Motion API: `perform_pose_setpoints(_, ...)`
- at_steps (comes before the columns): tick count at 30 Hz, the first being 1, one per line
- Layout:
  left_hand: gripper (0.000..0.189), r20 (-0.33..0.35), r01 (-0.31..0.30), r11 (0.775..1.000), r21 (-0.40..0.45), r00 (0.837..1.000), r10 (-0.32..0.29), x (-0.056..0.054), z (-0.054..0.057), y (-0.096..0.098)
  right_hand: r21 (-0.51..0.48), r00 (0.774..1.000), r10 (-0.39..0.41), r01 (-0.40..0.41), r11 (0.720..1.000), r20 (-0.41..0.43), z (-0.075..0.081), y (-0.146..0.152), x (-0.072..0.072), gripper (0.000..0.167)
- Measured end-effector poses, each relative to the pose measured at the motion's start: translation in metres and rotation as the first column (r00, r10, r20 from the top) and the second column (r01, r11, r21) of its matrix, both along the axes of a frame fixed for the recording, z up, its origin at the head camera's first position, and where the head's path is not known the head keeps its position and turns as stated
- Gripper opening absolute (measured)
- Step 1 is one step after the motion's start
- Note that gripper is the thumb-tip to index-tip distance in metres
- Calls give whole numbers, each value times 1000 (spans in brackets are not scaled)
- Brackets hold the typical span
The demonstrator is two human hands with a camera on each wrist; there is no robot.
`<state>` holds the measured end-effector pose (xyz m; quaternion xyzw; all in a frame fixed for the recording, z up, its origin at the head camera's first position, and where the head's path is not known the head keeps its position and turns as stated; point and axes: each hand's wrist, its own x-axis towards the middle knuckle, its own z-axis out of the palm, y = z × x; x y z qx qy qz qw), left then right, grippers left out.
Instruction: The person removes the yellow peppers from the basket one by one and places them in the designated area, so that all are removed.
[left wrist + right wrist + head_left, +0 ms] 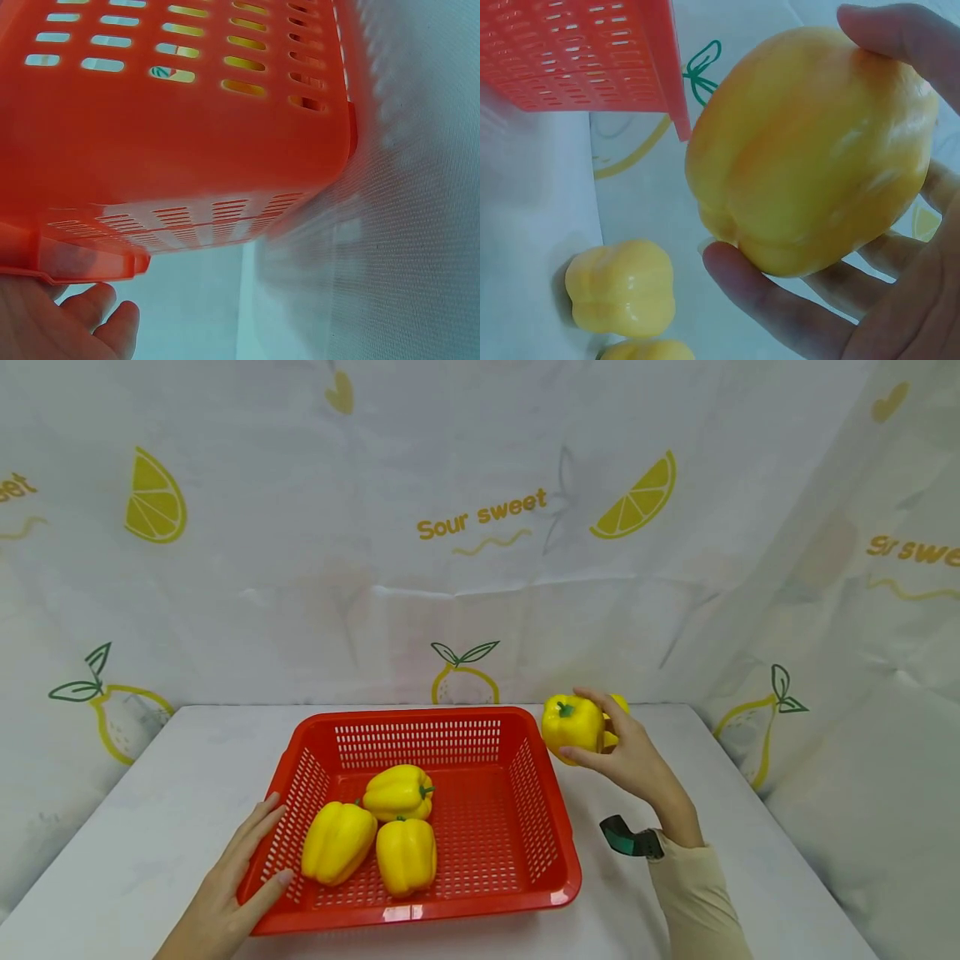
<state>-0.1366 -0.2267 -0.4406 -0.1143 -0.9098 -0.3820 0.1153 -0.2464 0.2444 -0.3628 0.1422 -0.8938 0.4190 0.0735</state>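
Note:
My right hand (633, 760) grips a yellow bell pepper (572, 724) with a green stem, raised beside the right rim of a red plastic basket (491, 906). Thumb and fingers lie on either side of this bell pepper (810, 157) in the right wrist view. At the basket's left rim rests my left hand (225, 881), fingers fairly straight and thumb spread over the front left corner. Inside the basket, toward the left, lie three yellow bell peppers: one at the back (399, 792), one at the left (339, 843) and one in front (407, 857).
More yellow bell peppers (622, 289) lie on the white table (622, 893) right of the basket, mostly hidden behind my right hand in the head view. A white sheet (360, 552) printed with lemons hangs behind the table.

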Motion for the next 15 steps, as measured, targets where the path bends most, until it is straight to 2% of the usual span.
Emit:
perform_pose_setpoints(7, 70, -12, 2, 1000, 8, 1000, -2, 0, -2, -1, -3, 999, 38, -38, 999, 9, -6, 5, -4, 81)
perform_pose_setpoints(15, 69, 47, -24, 999, -29, 999, 25, 1, 1, -1, 14, 999, -32, 32, 999, 2, -9, 19, -9, 84)
